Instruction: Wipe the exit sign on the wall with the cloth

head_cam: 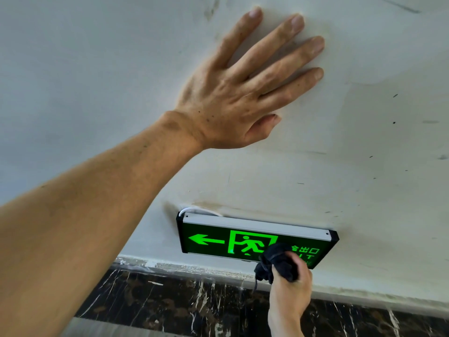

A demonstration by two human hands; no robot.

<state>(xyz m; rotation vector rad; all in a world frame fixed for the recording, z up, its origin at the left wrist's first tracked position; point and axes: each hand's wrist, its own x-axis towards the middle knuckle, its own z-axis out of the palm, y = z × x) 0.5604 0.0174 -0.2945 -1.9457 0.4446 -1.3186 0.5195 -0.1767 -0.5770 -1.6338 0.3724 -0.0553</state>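
Forearm bare, entering from lower left and nearest the lens, reached up across the frame. Left hand [239, 93] lay flat on the wall [97, 69], fingers spread wide, palm down, holding nothing. Judged: a brace for balance.

Lower and farther off, right hand [290, 280] came up from the bottom edge, fist closed round a bunched dark cloth [277, 260]. Cloth wad stuck out past the knuckles and pressed on the face of the sign [218, 235]. Contact fell at the right-of-centre part, just beside the running-figure symbol and covering the start of the lettering.

Sign sat low on the wall, just above a dark marble skirting [170, 295]. It was lit green, arrow pointing left. A pale rail ran along its top edge, and a white cable [194, 210] looped out behind its top left corner.

Step in hand, judged: wiping of the sign face under way, at its right half. No telling from this view how much of the face was already clean.

Next move would call for a sideways stroke left over the figure and arrow, with light even pressure. The top rail and black end caps would want a pass as well. Care needed near the cable, since a snagged cloth could tug it.
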